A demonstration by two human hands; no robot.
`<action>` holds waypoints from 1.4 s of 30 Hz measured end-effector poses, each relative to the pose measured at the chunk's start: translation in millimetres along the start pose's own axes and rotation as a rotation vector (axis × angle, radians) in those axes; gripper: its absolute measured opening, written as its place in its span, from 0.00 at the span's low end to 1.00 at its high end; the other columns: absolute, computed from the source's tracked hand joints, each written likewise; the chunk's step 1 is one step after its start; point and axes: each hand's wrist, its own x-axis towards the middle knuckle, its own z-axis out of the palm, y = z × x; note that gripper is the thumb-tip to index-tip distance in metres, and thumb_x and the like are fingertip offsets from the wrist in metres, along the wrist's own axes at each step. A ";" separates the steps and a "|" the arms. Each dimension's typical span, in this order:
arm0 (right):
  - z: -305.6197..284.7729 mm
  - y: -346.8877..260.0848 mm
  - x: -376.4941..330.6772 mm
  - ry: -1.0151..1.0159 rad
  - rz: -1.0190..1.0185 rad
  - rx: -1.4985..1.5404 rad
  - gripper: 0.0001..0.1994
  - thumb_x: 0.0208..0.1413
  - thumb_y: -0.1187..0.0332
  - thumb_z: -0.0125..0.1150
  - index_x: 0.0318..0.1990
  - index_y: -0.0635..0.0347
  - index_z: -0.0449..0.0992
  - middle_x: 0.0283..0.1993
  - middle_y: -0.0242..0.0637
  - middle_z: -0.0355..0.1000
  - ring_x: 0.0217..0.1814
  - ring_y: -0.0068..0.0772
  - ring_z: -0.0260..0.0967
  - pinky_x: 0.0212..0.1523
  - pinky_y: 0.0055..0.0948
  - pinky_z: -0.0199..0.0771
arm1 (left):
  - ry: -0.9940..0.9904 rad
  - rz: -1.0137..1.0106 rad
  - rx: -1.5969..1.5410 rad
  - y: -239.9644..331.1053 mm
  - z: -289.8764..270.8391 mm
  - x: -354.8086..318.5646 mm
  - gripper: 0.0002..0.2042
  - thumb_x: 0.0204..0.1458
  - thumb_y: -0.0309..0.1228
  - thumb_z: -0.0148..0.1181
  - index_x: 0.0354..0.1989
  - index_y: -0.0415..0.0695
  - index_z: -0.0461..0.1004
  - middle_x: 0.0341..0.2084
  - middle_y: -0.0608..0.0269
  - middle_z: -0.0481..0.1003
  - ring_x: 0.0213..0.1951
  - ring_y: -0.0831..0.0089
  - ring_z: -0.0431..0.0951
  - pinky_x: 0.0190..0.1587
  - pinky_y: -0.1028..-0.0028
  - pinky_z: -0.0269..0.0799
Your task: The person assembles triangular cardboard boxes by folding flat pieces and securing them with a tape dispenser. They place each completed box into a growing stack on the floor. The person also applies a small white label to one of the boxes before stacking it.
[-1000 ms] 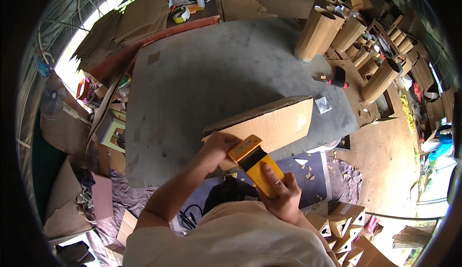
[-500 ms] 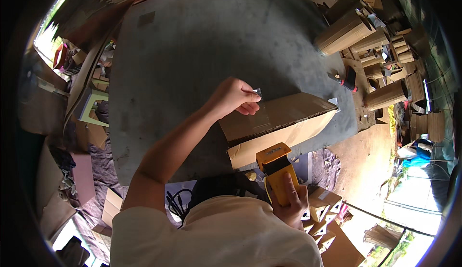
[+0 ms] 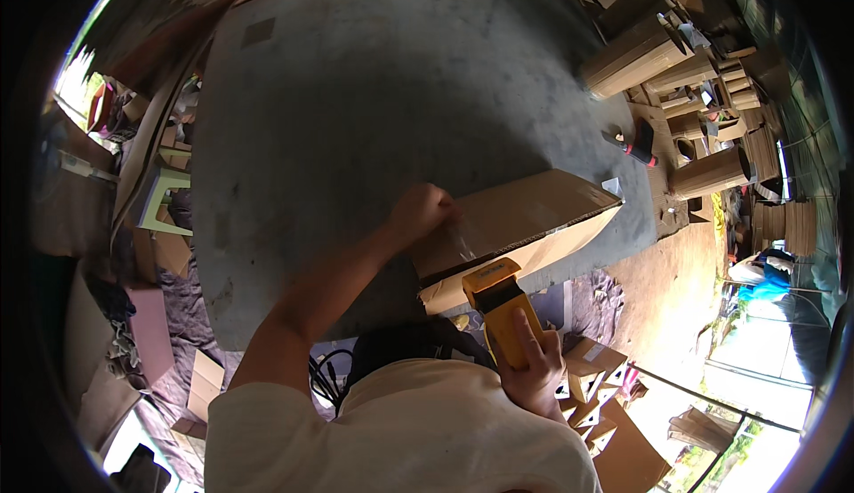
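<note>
A long brown cardboard box [image 3: 525, 213] lies on the grey tabletop in front of me, tilted across the picture with its corrugated edge towards me. At its left end is my left hand [image 3: 422, 216], slightly blurred, its fingers pinched together at the top face. A shiny strip of clear tape [image 3: 463, 242] shows on the cardboard just below those fingertips. My right hand [image 3: 535, 368] is wrapped round a yellow handheld tool [image 3: 509, 315] with a dark gap near its head. The tool's head is close to the box's near edge.
Grey tabletop [image 3: 356, 93] stretches away beyond the box. To the right lie a black-and-red tool [image 3: 642, 148] and several cardboard tubes and folded pieces [image 3: 636, 57]. A pale green frame [image 3: 160, 200] stands at the left. Cut cardboard [image 3: 592, 368] is piled beside my right hand.
My left hand has come down and slightly left, from above the box to its top face. The yellow tool has shifted a little left. The box has stayed nearly in place.
</note>
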 end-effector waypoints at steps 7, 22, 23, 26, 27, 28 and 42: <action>-2.0 3.7 -5.9 -0.073 0.009 -0.034 0.33 0.27 0.72 0.64 0.51 0.45 0.70 0.25 0.35 0.59 0.19 0.31 0.61 0.19 0.28 0.68 | 0.072 -0.178 0.024 -32.0 33.7 -18.7 0.25 0.45 0.45 0.55 0.49 0.41 0.66 0.45 0.51 0.68 0.48 0.61 0.68 0.49 0.66 0.62; -44.1 14.6 6.1 -0.050 -0.073 0.144 0.31 0.31 0.70 0.63 0.51 0.42 0.69 0.24 0.38 0.59 0.14 0.33 0.61 0.18 0.29 0.70 | -0.293 0.027 0.376 68.0 21.7 -89.8 0.34 0.42 0.30 0.59 0.59 0.40 0.51 0.49 0.48 0.65 0.51 0.58 0.65 0.50 0.67 0.62; -41.9 15.5 -1.2 -0.069 -0.117 0.098 0.31 0.31 0.70 0.63 0.51 0.42 0.69 0.24 0.37 0.59 0.15 0.33 0.61 0.18 0.29 0.70 | -0.254 0.012 0.407 67.2 24.2 -95.5 0.33 0.42 0.30 0.59 0.59 0.41 0.51 0.47 0.49 0.67 0.49 0.58 0.68 0.48 0.67 0.64; -20.6 35.8 -32.0 -0.050 -0.133 0.012 0.34 0.30 0.71 0.62 0.54 0.39 0.66 0.25 0.37 0.58 0.18 0.32 0.63 0.19 0.29 0.71 | -0.188 0.115 0.371 60.6 27.9 -90.5 0.33 0.42 0.30 0.59 0.59 0.42 0.51 0.43 0.50 0.70 0.44 0.57 0.71 0.45 0.67 0.66; -10.4 45.2 -38.6 -0.023 -0.127 -0.013 0.35 0.30 0.70 0.62 0.54 0.39 0.65 0.25 0.37 0.58 0.18 0.32 0.63 0.19 0.28 0.70 | -0.196 0.173 0.326 60.4 35.0 -85.7 0.34 0.42 0.30 0.59 0.59 0.42 0.51 0.42 0.50 0.71 0.43 0.57 0.72 0.44 0.68 0.66; 3.8 51.9 -43.8 0.004 -0.127 -0.023 0.35 0.29 0.70 0.62 0.55 0.39 0.65 0.26 0.37 0.58 0.19 0.33 0.63 0.19 0.28 0.70 | -0.279 0.059 0.500 76.8 30.9 -83.7 0.34 0.43 0.28 0.58 0.60 0.42 0.49 0.46 0.49 0.68 0.46 0.61 0.71 0.45 0.70 0.66; 50.6 103.5 -88.8 -0.146 -0.069 0.006 0.35 0.34 0.65 0.64 0.57 0.38 0.61 0.31 0.44 0.59 0.27 0.40 0.66 0.25 0.33 0.72 | -0.169 -0.232 0.495 92.1 61.5 -57.6 0.25 0.40 0.42 0.62 0.48 0.46 0.68 0.39 0.57 0.74 0.41 0.68 0.74 0.44 0.72 0.66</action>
